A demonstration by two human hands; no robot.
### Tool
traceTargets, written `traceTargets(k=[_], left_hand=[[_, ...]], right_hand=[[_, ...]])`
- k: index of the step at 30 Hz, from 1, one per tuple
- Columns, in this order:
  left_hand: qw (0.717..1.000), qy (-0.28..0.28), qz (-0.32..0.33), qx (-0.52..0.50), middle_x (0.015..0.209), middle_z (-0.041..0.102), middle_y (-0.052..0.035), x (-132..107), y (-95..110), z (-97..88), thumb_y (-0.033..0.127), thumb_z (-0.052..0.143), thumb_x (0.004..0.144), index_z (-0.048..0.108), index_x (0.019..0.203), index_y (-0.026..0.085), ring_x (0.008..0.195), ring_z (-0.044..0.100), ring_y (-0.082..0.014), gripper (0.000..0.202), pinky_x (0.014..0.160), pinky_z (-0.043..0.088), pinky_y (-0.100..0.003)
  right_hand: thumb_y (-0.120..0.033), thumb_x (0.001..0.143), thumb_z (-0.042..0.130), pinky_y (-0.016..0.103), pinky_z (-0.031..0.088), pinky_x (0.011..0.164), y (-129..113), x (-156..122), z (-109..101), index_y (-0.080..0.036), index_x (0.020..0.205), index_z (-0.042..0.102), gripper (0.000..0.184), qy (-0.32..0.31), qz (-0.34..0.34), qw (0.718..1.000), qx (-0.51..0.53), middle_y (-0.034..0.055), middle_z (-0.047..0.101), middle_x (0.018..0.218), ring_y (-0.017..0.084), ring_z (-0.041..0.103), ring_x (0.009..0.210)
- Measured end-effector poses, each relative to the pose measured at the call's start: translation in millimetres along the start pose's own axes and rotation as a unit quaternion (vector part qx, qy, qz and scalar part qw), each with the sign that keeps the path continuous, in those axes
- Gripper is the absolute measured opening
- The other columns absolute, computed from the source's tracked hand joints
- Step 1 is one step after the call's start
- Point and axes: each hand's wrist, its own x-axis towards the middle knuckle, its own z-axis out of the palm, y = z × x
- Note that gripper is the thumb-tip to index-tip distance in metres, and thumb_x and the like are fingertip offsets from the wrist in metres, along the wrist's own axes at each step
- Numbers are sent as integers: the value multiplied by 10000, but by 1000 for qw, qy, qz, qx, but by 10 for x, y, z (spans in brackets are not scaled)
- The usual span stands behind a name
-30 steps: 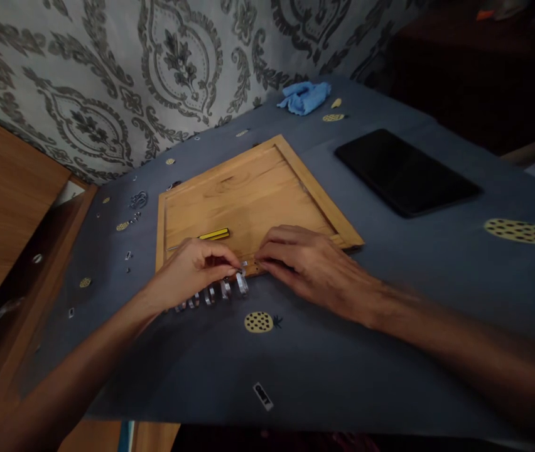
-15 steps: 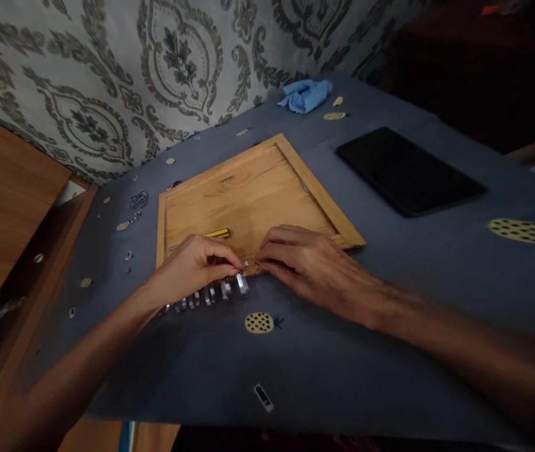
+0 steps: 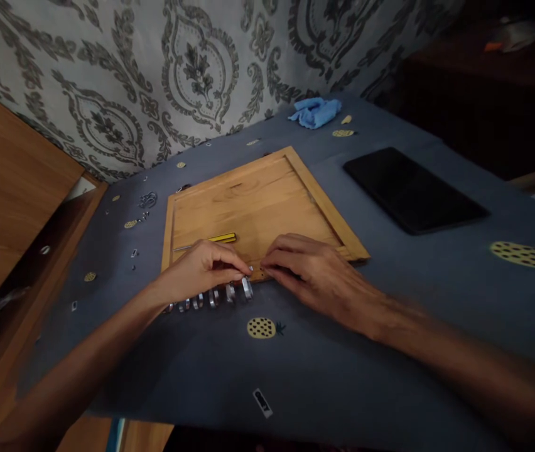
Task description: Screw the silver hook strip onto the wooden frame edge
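A framed wooden board (image 3: pixel 248 201) lies on the blue cloth. Along its near edge sits a row of shiny curved metal hooks (image 3: pixel 213 297). My left hand (image 3: pixel 206 267) is closed, its thumb and forefinger pinching the top of the rightmost curved metal hook (image 3: pixel 247 287). Just right of it, my right hand (image 3: pixel 309 267) has its fingertips pressed together at the board's near edge, by small dark holes. Whatever it may hold is too small to make out. A yellow-and-black-handled screwdriver (image 3: pixel 223 238) lies on the board behind my left hand, which partly covers it.
Loose metal hooks (image 3: pixel 147 199) and small bits of hardware (image 3: pixel 144 216) lie left of the board. A black tablet (image 3: pixel 416 189) rests to the right. At the back, a crumpled blue cloth (image 3: pixel 315 113) lies near the patterned wall. A wooden cabinet (image 3: pixel 13 144) borders the left side.
The view has tilted slightly, so everything sits a little lower in the picture. Both hands stay at the board's near edge, with only small finger movement.
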Motion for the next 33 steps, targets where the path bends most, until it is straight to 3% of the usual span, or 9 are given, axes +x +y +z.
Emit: traceTargets(k=[12,28,33], left_hand=[[1000,5,15,10,861,715,-14,-32,-2,21,192,582,853,722,915,203,758,639,-127,154,690,486,-272],[1000,18,0,5,871,706,-28,-68,23,48,197,565,844,714,933,192,704,606,-124,173,627,456,-265],[998,57,-28,7,869,710,-31,-158,103,22,231,543,871,699,958,180,712,622,-131,186,632,473,-264]], right_hand=[[-128,917,529,307,485,712,-46,26,-21,-147,863,680,162,-15,19,1000,0,58,614,848,165,591,779],[-135,915,531,317,484,711,-50,23,-23,-162,870,684,162,-18,30,999,-7,57,626,855,171,596,793],[-134,917,525,336,508,728,-70,20,-42,-164,896,676,155,-17,23,1000,-13,67,640,871,188,614,808]])
